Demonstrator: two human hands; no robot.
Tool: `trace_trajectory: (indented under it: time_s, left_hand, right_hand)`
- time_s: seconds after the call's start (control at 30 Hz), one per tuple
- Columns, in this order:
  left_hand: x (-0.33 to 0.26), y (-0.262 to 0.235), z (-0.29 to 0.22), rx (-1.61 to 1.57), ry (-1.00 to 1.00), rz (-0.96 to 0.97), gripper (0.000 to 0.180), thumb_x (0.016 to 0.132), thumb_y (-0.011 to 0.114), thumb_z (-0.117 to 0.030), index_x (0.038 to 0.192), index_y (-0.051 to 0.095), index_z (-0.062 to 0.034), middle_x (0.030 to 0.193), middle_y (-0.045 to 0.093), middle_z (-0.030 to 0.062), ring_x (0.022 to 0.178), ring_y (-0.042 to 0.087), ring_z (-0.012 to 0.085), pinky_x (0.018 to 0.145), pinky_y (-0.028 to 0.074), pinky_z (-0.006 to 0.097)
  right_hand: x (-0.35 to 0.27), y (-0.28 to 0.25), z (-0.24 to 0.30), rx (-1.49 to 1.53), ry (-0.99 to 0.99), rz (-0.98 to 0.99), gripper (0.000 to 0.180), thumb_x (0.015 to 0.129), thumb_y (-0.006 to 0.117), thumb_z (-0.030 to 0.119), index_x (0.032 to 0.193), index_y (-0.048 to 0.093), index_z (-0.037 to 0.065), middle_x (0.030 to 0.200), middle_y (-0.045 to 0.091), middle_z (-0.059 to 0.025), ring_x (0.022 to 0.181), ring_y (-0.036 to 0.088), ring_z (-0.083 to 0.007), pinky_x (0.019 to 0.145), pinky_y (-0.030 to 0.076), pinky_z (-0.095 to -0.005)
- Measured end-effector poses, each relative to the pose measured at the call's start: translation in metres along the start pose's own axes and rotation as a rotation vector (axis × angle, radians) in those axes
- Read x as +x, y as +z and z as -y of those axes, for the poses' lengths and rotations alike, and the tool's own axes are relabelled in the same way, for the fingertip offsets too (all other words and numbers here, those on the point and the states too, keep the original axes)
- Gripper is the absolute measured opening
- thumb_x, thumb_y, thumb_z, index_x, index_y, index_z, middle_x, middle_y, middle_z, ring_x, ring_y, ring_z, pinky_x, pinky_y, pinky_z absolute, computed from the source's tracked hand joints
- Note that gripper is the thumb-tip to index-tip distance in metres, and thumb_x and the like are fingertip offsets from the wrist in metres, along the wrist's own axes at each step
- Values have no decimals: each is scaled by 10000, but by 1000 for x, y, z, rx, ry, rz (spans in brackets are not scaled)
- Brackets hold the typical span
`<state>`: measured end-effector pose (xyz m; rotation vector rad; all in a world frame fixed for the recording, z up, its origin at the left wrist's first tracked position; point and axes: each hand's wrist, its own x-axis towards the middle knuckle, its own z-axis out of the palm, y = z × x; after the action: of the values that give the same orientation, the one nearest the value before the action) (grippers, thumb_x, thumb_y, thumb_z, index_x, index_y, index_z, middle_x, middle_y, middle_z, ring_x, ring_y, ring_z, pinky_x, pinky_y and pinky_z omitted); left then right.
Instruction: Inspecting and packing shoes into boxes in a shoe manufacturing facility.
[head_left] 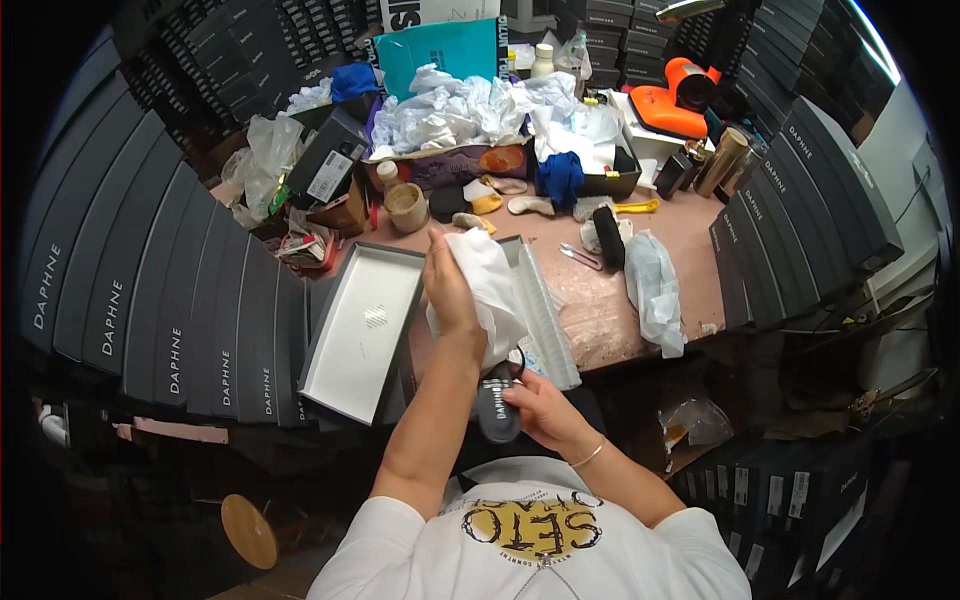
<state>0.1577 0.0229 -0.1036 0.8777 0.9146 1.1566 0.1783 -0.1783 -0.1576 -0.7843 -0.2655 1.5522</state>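
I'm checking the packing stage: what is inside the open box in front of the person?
The open box shows a bare white bottom with one faint printed mark. Its near right corner is covered by the left hand holding white tissue paper, so that part cannot be seen.

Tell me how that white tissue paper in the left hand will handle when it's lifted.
The white tissue paper is probably floppy: it hangs crumpled from the left hand. Likely very light, since it is thin and holds its folds in the air. It may tear easily if tugged.
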Motion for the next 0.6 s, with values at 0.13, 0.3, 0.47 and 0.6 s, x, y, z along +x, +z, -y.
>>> trace_trajectory:
  time_s: [0.13, 0.3, 0.47, 0.6]
  left_hand:
    - [4, -51, -57, -59, 511, 143, 407, 1014, 371, -423, 1021, 543, -55, 947, 631, 114, 830, 663, 202, 734, 557, 391]
    - [-31, -42, 29, 1076, 521, 893, 324, 920, 587, -317, 1020, 632, -12, 1017, 587, 153, 872, 612, 327, 851, 481, 485]
    - [-64, -76, 66, 1035, 617, 742, 623, 850, 680, -390, 1329, 495, -36, 1267, 503, 191, 1232, 431, 332, 1014, 382, 455]
    - [-78, -59, 48, -4, -270, 600, 934, 883, 638, -484, 1513, 67, -97, 1307, 470, 149, 1263, 411, 224, 1006, 381, 341]
  right_hand:
    - [-35, -27, 32, 6, -173, -176, 409, 886, 548, 70, 1283, 480, -2, 1017, 627, -38, 843, 629, -90, 747, 538, -238]
    - [-33, -38, 50, -288, -503, -404, 467, 901, 543, 21, 1349, 420, -19, 996, 625, -32, 859, 583, -59, 761, 484, -207]
    - [-35, -34, 43, -860, -640, -530, 557, 855, 605, 48, 1370, 412, -32, 918, 628, -46, 797, 580, -59, 652, 481, -220]
    - [-31, 12, 17, -1798, -624, -400, 644, 778, 714, 152, 1344, 450, -5, 883, 623, -182, 768, 630, -316, 635, 526, -370]
